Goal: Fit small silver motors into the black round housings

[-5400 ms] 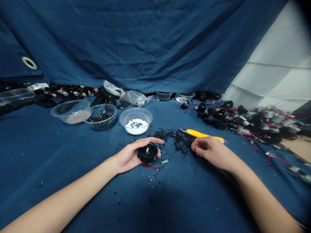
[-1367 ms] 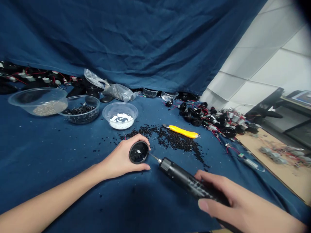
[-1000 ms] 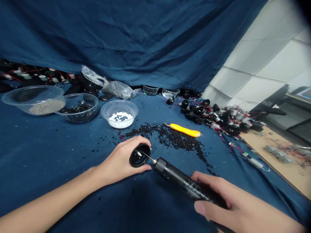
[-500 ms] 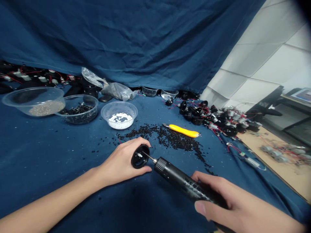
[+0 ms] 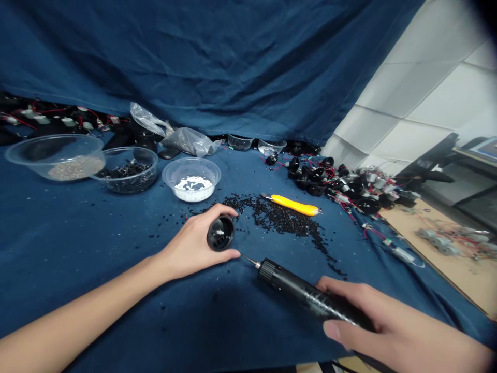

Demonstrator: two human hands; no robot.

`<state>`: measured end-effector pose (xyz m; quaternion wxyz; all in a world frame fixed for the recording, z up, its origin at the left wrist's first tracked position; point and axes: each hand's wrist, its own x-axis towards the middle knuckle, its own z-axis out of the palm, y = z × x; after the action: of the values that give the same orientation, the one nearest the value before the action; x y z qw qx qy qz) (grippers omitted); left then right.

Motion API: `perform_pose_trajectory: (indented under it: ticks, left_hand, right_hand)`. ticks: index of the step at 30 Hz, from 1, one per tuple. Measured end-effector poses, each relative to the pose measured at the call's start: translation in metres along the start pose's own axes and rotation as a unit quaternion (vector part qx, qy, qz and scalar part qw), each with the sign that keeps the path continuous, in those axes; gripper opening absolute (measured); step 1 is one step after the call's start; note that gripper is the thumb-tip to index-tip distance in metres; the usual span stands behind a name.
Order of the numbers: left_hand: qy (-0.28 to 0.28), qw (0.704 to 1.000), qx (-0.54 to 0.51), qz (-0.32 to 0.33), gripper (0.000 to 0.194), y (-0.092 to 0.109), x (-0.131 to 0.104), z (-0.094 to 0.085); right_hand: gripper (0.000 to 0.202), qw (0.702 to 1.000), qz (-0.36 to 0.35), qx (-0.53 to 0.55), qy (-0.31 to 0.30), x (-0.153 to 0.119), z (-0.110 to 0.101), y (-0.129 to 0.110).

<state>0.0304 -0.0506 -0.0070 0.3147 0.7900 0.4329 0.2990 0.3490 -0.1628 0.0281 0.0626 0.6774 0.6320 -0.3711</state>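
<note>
My left hand (image 5: 194, 243) is closed round a black round plastic housing (image 5: 221, 233), its open end turned towards me, with a small white part inside. In my right hand (image 5: 361, 311) lies a black electric screwdriver (image 5: 306, 294), gripped by its body. The thin bit points up and left, its tip beside my left thumb and outside the housing. Many tiny black screws (image 5: 287, 221) are strewn on the blue cloth beyond my hands, and a yellow-handled tool (image 5: 294, 204) rests among them.
A clear bowl (image 5: 191, 176) with white bits stands beyond my left hand. Further left are a bowl of dark parts (image 5: 126, 171) and a bowl of beige bits (image 5: 58, 160). Wired black parts and motors (image 5: 349, 186) heap at right. A grey plastic bag (image 5: 192, 141) lies behind.
The screwdriver bit has come out of the housing and moved down and right. My left hand has shifted slightly up and left, with the housing tilted more towards me.
</note>
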Motion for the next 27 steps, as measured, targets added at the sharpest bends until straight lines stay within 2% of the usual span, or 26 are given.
perform_pose_trajectory:
  ticks: [7,14,20,27]
  left_hand:
    - [0.04,0.999,0.031,-0.004,0.057,-0.005,0.004,-0.006]
    - [0.011,0.999,0.035,-0.008,0.057,-0.002,0.004,-0.004]
    - [0.005,0.999,0.053,-0.009,0.056,-0.001,0.002,-0.005]
    - [-0.017,0.995,0.094,0.014,0.055,-0.003,0.0,0.0]
  right_hand:
    - [0.058,0.997,-0.06,-0.034,-0.023,-0.003,0.001,-0.011]
    - [0.053,0.997,-0.073,-0.035,-0.011,-0.005,-0.001,-0.03]
    - [0.053,0.996,-0.076,-0.051,0.009,-0.002,0.001,-0.027]
    - [0.057,0.996,-0.061,-0.067,-0.006,-0.005,0.0,-0.03]
